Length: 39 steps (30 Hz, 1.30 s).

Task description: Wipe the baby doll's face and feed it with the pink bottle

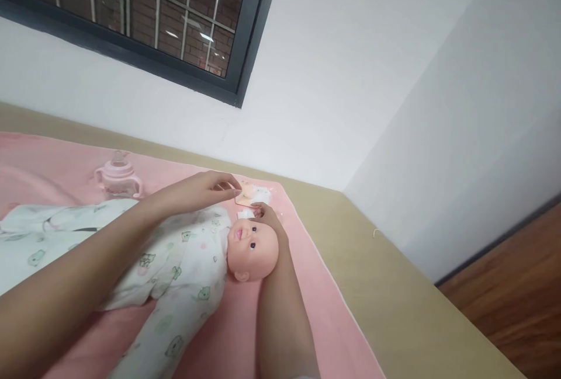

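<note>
My left hand (210,189) reaches across a baby doll (252,244), its thumb and fingertips coming together at the left edge of a small orange-and-white plastic packet (258,194). Beyond the doll's bald head is my right hand (267,215), fingers curled close below the packet. A small white piece (245,214) lies by its fingertips; what this hand grips is too small to make out. The doll lies on its back in a white outfit (184,250) with green animal prints, its head against my right forearm.
A pink baby bottle (118,177) with two handles stands behind the doll on a pink blanket (236,332). Under the blanket is a pale wooden surface (350,268). White walls (333,75) and a dark-framed barred window (175,11) border the back.
</note>
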Each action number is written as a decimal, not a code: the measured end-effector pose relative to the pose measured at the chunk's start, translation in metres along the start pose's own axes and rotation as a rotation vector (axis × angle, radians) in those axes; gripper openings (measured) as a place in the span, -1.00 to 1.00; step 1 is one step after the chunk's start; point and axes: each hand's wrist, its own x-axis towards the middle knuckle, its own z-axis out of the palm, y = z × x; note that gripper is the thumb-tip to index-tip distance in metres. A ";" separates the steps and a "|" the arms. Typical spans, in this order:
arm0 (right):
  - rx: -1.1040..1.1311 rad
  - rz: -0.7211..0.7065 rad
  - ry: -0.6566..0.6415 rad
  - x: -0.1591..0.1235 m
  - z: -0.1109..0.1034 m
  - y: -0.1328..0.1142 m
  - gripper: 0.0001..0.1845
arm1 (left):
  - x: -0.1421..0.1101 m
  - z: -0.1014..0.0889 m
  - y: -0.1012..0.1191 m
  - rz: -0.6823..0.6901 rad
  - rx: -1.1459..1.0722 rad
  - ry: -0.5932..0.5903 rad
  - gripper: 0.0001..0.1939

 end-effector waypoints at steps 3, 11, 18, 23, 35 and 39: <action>0.018 -0.001 0.011 -0.004 -0.002 -0.013 -0.41 | -0.002 -0.004 -0.002 -0.013 -0.011 0.010 -0.52; 0.120 -0.156 0.068 -0.019 -0.015 -0.081 -0.21 | -0.002 -0.001 -0.005 -0.023 -0.057 0.017 -0.46; 0.057 -0.321 -0.149 -0.042 0.004 -0.149 -0.18 | 0.004 0.012 -0.008 -0.042 -0.179 0.089 -0.09; -0.043 -0.337 -0.212 -0.058 0.022 -0.170 -0.22 | 0.009 0.012 -0.010 0.037 -0.195 0.204 -0.18; 0.144 -0.268 -0.049 -0.046 -0.006 -0.151 -0.42 | 0.001 0.004 0.002 0.127 -0.075 -0.103 -0.74; 0.316 -0.151 0.019 -0.028 -0.020 -0.111 -0.47 | -0.001 0.010 0.004 0.092 -0.022 -0.242 -0.76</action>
